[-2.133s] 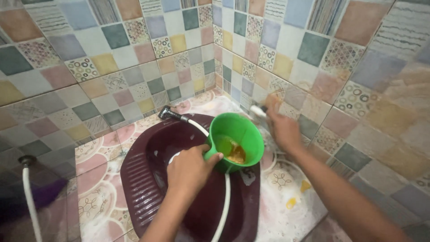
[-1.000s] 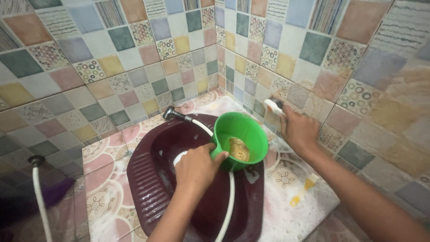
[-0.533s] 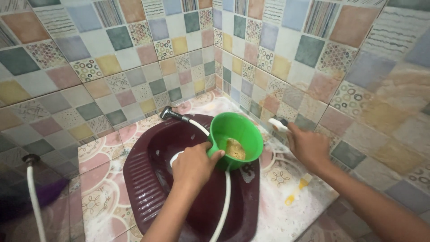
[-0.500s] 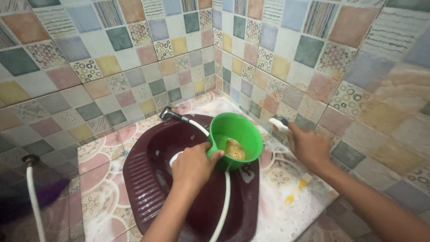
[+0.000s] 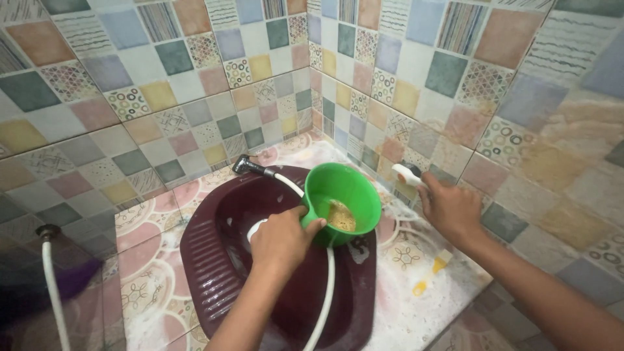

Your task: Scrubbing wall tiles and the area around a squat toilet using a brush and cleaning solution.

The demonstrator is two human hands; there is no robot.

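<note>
Gripping green dipper (image 5: pixel 344 201) w/ left hand (image 5: pixel 281 239); right hand (image 5: pixel 450 209) scrubbing.

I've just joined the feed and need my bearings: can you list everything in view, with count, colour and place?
Dipper: one, green, held over the squat pan, brownish liquid inside.
Squat pan: one, maroon, set in the floor, centre.
Spray hose: one, white with a dark nozzle, lying across the pan.
Brush: one, white handle, against the right wall's base.
Second hose: one, white, far left by the wall.
Wall tiles: many, mixed pastel colours, back and right.
Floor: pink patterned tiles, covered in soapy foam.
Yellow item: one, lying in the foam, kind unclear.
Left hand: grips the dipper's handle.
Right hand: grips the brush.
</note>
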